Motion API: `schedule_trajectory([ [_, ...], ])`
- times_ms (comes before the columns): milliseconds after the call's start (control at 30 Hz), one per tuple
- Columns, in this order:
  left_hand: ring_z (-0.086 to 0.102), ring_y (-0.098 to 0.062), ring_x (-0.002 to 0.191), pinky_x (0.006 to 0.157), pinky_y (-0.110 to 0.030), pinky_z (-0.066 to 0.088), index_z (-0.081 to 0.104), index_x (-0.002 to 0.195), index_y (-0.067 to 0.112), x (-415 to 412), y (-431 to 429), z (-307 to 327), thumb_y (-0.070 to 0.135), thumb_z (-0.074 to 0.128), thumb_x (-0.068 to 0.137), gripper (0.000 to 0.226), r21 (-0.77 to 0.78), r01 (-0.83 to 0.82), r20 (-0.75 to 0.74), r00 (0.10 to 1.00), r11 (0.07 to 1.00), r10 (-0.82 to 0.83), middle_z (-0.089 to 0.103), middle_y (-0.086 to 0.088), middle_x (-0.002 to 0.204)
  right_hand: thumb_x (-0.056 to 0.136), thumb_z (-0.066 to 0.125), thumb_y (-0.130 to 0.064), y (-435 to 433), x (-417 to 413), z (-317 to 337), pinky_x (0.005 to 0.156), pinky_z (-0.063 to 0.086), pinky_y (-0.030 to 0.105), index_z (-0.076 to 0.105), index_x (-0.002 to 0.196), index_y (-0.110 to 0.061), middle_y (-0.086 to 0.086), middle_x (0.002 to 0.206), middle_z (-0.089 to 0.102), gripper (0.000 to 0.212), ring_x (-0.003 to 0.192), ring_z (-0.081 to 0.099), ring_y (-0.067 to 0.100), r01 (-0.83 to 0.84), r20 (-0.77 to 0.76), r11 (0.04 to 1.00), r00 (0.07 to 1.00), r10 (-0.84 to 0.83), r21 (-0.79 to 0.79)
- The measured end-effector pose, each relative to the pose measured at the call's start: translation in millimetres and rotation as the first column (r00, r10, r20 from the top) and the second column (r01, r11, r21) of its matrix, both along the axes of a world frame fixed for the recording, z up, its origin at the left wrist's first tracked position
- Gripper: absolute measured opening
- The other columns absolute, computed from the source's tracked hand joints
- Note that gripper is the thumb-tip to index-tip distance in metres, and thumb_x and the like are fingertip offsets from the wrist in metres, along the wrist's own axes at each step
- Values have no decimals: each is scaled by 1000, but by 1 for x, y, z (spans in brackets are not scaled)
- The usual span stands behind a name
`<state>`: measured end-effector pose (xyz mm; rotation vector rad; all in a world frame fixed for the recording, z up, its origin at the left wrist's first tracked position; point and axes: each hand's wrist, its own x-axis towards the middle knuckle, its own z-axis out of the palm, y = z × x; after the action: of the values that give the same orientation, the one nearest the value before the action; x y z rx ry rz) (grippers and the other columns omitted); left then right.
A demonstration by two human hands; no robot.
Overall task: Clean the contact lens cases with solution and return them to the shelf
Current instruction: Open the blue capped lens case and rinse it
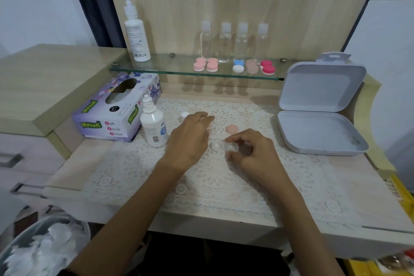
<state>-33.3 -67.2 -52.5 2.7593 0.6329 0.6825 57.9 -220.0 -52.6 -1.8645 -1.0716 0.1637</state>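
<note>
On the lace mat point(224, 186) at the middle of the tabletop point(74, 170), a clear lens case point(216, 146) is seen lying uncapped between the two hands. A peach cap point(231, 129) is laid at its 1 o'clock and a white cap point(184, 114) at its 11 o'clock. The small solution bottle point(153, 127) is stood at its 9 o'clock. Along the glass shelf point(161, 67), at 12 o'clock, several capped cases point(267, 67) are lined up.

The task is judged to be partway done: this case has been opened but is not yet recapped or returned to the shelf. Whether solution is in its wells cannot be told.

The left hand point(190, 139) is held with its fingers loosely extended over the mat at the case's 10 o'clock, and nothing is seen to be gripped. The right hand point(251, 152) is curled, and its thumb and forefinger appear to be pinched on the case's 3 o'clock end.
</note>
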Motion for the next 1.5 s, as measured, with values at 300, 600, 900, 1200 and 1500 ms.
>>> schedule_trajectory([
  [300,57,-21,106,85,-40,48,64,120,15,-2,6,-3,15,53,96,26,-43,32,90,996,999,-28,64,-3,114,76,75,-11,0,1,0,69,35,6,72,95,-21,-8,88,61,22,83,51,1,-27,7,1000,1000,27,7],
  [600,62,-1,93,85,-14,47,70,110,14,-26,-13,4,19,69,85,26,-370,260,325,936,892,-137,69,6,104,75,76,-12,0,1,-1,71,36,10,71,93,-25,-7,88,61,23,85,52,6,-18,-16,1000,1000,18,8],
  [900,62,-7,92,84,-33,51,71,108,16,-21,-12,3,26,69,83,28,-238,302,188,947,923,-261,70,5,102,74,78,-12,1,2,-1,74,39,13,73,97,-19,-5,90,63,24,89,54,10,-25,3,1000,1000,25,1],
  [1200,56,0,102,93,-28,44,57,125,29,-21,-15,5,10,65,86,44,-309,308,148,950,900,-274,67,14,105,73,79,-12,0,1,0,73,40,14,72,97,-21,-7,90,63,27,87,54,8,-8,-33,1000,999,9,14],
  [1500,54,0,108,99,-23,42,38,139,32,-23,-17,3,5,65,84,67,-374,312,152,950,874,-274,61,14,114,73,79,-12,0,2,0,72,39,3,68,102,-23,-8,100,64,33,91,56,0,12,-105,1000,994,-12,2],
])
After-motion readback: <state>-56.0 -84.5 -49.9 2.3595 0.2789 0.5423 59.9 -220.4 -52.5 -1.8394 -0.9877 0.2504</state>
